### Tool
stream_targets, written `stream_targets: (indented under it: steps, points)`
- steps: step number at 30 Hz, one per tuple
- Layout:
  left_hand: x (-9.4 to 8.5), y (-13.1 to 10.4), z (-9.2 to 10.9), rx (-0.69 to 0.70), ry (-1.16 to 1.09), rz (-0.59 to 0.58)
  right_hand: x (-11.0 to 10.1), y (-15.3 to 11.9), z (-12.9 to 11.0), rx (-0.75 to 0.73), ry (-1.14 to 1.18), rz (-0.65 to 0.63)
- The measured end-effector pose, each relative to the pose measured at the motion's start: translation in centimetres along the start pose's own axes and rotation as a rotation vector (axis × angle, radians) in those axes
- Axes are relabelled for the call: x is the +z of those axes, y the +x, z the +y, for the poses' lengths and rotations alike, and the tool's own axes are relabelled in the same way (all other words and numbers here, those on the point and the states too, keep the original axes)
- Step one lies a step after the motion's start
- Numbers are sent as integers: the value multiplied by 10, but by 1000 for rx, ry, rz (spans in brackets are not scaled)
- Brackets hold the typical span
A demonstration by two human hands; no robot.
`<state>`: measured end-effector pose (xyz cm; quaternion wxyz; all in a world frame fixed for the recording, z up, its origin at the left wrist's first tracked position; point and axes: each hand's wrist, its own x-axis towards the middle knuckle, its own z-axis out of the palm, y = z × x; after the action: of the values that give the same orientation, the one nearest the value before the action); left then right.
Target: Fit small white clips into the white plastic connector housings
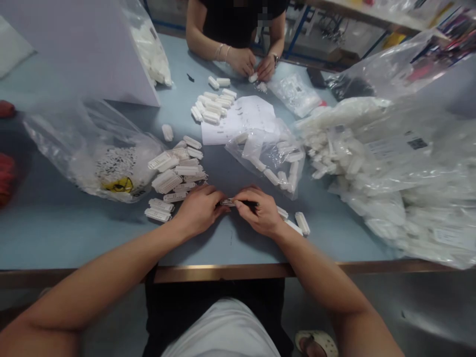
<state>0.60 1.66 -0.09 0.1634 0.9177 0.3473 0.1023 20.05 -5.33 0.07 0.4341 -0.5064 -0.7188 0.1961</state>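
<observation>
Near the table's front edge, my left hand point(201, 208) grips one end of a small white plastic piece point(227, 202). My right hand point(259, 210) holds a thin black tool point(250, 203) like a pen, its tip at the white piece. Just beyond my left hand lies a loose pile of white plastic pieces point(167, 181), some with rows of small holes. A few more white pieces point(302, 223) rest beside my right wrist, partly hidden by it.
An open clear bag point(117, 163) of small parts stands left; large filled bags point(401, 163) crowd the right. A bag of white pieces point(282, 163) lies over paper point(215, 133) in the middle. Across the table, a person's hands point(255, 64) handle small parts near another pile point(213, 105).
</observation>
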Motion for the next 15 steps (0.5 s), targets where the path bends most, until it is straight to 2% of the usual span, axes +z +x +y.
stream_targets:
  steps: [15]
  points:
    - [0,0,-1,-9,-14,5,1,3,-3,65,-13,-81]
